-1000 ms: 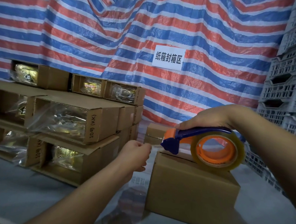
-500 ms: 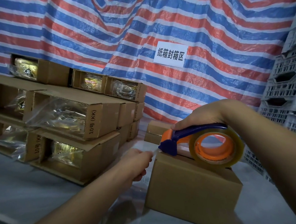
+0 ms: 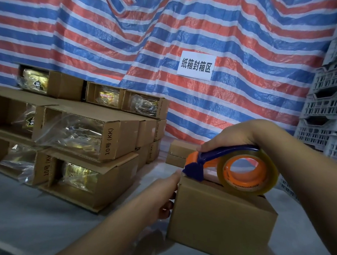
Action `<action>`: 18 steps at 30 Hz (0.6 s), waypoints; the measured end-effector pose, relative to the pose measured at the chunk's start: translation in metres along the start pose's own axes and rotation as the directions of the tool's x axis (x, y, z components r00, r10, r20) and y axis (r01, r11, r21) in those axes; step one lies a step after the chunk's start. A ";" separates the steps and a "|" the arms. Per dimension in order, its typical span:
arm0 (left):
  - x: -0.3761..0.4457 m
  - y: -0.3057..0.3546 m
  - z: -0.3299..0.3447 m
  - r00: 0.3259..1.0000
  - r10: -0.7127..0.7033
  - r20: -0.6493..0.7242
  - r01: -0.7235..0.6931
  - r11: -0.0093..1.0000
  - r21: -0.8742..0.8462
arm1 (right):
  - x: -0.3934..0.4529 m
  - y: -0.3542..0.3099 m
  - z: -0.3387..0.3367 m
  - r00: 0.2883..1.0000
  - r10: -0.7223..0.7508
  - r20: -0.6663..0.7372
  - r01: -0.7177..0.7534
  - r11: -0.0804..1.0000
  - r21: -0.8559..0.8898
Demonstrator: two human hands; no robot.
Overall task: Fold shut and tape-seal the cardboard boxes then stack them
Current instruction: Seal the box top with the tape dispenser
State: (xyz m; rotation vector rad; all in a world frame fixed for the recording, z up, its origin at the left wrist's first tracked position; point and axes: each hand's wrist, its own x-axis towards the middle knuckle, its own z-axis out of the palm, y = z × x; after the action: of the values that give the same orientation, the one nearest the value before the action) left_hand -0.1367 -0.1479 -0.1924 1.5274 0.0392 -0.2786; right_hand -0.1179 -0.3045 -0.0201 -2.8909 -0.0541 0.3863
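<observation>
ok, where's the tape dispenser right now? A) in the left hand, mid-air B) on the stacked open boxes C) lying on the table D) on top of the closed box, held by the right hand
D: the right hand grips the tape dispenser on top of the closed box.

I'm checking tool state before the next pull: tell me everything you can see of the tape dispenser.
The tape dispenser is a handheld plastic one: dark blue handle and nose, orange body and hub, carrying a roll of clear tape. The right hand grips its handle from above. It sits on top of the closed cardboard box, roll upright, nose at the box's left top edge, where the left hand touches the box's side.
</observation>
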 end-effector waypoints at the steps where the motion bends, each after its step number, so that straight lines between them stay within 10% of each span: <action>1: -0.002 0.000 0.002 1.000 0.009 -0.022 -0.008 1.000 0.015 | 0.001 0.000 0.000 1.000 0.001 0.004 -0.001 1.000 0.002; 10: -0.001 0.005 -0.012 0.957 0.290 -0.018 -0.285 0.947 0.149 | 0.002 0.002 -0.002 1.000 0.007 0.030 -0.007 1.000 0.008; 18: -0.002 0.007 -0.021 0.744 0.455 0.490 -0.633 0.715 0.296 | 0.005 0.003 -0.003 1.000 0.004 0.020 -0.004 1.000 -0.004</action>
State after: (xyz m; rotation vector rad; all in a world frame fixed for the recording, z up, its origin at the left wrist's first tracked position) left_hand -0.1338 -0.1270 -0.1862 1.8323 -0.8563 -0.0901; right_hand -0.1127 -0.3078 -0.0190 -2.8920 -0.0519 0.4163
